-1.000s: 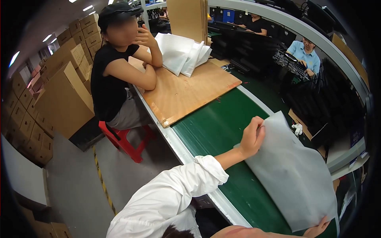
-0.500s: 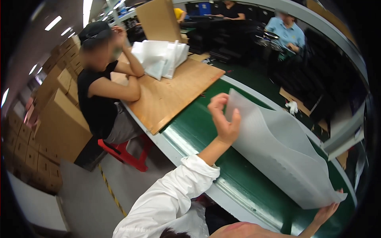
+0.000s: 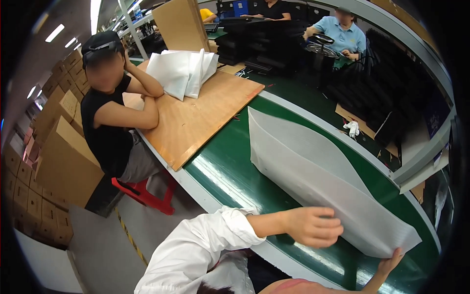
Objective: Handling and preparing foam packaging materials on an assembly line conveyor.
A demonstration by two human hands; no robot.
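A large pale grey-white foam sheet pouch (image 3: 313, 181) stands on its long edge on the green work surface (image 3: 215, 171), its two layers bulging apart along the upper side. My right hand (image 3: 390, 263) grips its near right corner, thumb against the outer face. My left hand (image 3: 316, 226) is in front of the pouch's near side, with fingers loosely bent and slightly apart. Nothing shows in that hand. Whether its fingertips touch the foam cannot be told.
A wooden board (image 3: 205, 112) lies on the left part of the surface, carrying a pile of white pouches (image 3: 183, 73) and an upright cardboard box (image 3: 181, 27). A co-worker (image 3: 110, 108) leans on it, seated on a red stool (image 3: 147, 193). A metal frame post (image 3: 421, 169) rises at right.
My left hand has let go of the pouch's far left end and come down toward me, in front of its side. The pouch's opening has widened. My right hand stays at its corner.
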